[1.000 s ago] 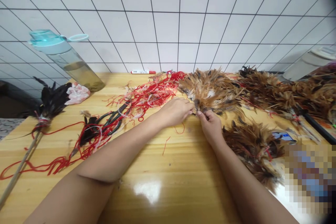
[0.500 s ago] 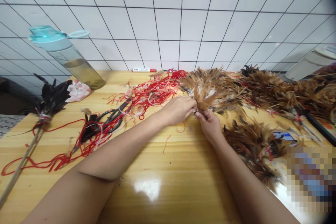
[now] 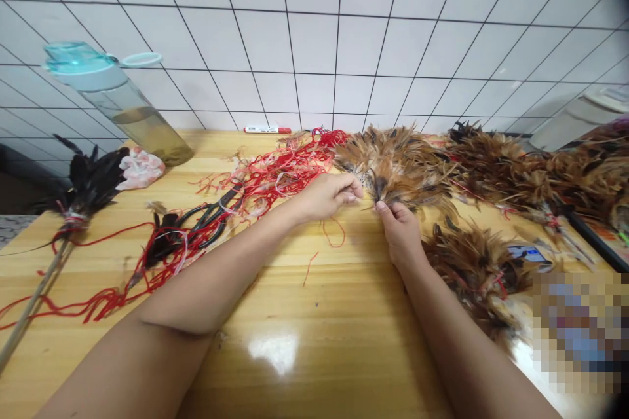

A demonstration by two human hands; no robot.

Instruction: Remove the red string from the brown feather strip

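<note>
Brown feathers (image 3: 388, 188), gathered in a small tuft dark at the base, lay against the front of a larger, spread heap of brown, black-flecked feathers (image 3: 417, 160) at the far side of the pale yellow wooden table (image 3: 295, 288). The person's bare right hand (image 3: 403, 230) was clamped on the tuft's base, pinching it between thumb and fingers. The bare left hand (image 3: 330, 196) hung just beside it, the two hands apart, its fingers curled inward; whether they pinched anything could not be told. Beyond and left of it lay a tangle of thin red string (image 3: 295, 170), beside black-handled scissors (image 3: 230, 196) partly covered by strands. A tied bundle of brown feathers (image 3: 472, 254) lay near the right wrist
</note>
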